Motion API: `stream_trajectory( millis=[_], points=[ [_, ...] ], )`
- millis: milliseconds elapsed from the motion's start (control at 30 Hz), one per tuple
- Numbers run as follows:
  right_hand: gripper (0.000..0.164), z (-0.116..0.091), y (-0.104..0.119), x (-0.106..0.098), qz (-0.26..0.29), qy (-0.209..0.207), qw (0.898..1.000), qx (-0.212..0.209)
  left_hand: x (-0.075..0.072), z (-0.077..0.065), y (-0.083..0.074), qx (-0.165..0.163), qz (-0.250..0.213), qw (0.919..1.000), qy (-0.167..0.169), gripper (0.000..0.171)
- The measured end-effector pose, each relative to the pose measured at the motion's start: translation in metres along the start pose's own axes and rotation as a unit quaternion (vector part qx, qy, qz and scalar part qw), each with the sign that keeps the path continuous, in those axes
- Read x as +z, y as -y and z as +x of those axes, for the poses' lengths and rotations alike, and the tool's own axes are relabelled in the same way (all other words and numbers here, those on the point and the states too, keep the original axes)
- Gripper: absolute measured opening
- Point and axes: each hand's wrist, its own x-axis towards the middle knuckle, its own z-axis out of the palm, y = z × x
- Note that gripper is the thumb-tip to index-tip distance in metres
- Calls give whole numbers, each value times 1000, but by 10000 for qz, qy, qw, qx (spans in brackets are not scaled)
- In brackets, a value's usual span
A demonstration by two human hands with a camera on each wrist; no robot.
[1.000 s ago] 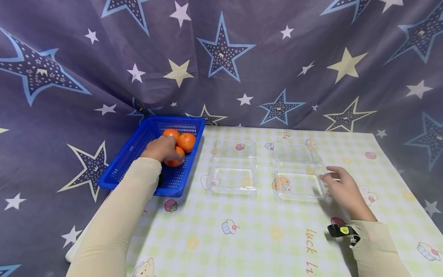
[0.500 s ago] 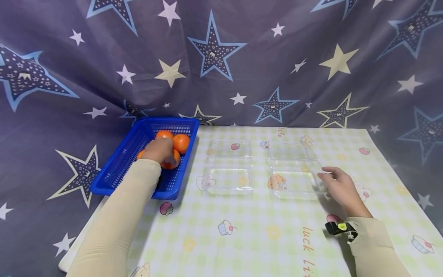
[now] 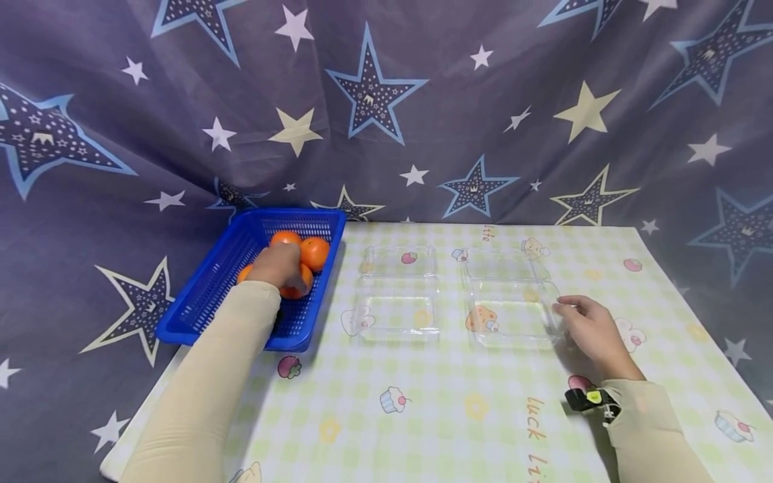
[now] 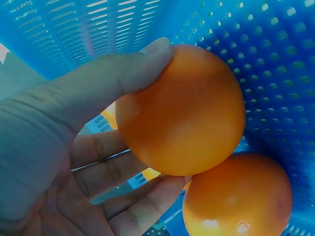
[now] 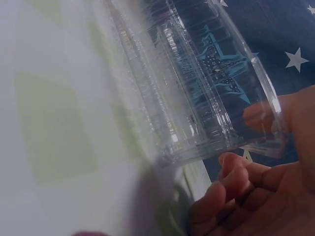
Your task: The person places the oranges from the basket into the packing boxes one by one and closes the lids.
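In the blue basket point(image 3: 175, 333), my left hand point(image 3: 276, 265) grips an orange point(image 4: 184, 113), with the thumb over its top and fingers along its side and below. Another orange point(image 4: 238, 196) lies right beside it in the left wrist view. From the head view, two oranges show behind the hand, one of them an orange point(image 3: 315, 253) by the basket's right wall; part of one more peeks out left of the hand. My right hand point(image 3: 594, 337) pinches the right wall of an open clear plastic container point(image 3: 513, 341), thumb inside the wall and fingers outside.
A second clear plastic container point(image 3: 395, 333), also open with its lid point(image 3: 398, 261) laid back, stands between the basket and the held container. The checked tablecloth point(image 3: 435, 429) covers the table. A star-printed curtain point(image 3: 241, 100) hangs behind and at the left.
The whole head view has shifted slightly, moving the scene left. My left hand sits a little further right over the basket, exposing part of an orange at its left. The right hand keeps its hold.
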Motion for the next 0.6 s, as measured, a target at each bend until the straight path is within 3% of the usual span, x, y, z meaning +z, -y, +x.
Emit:
stream_trajectory(
  millis=[400,600],
  points=[
    [59,0,-3,0,105,-63,9999,17,0,7,6,-171,-308,9994,70,47],
    [59,0,-1,1,182,2,9998,32,-2,8,11,-189,-422,9989,-5,43]
  ],
)
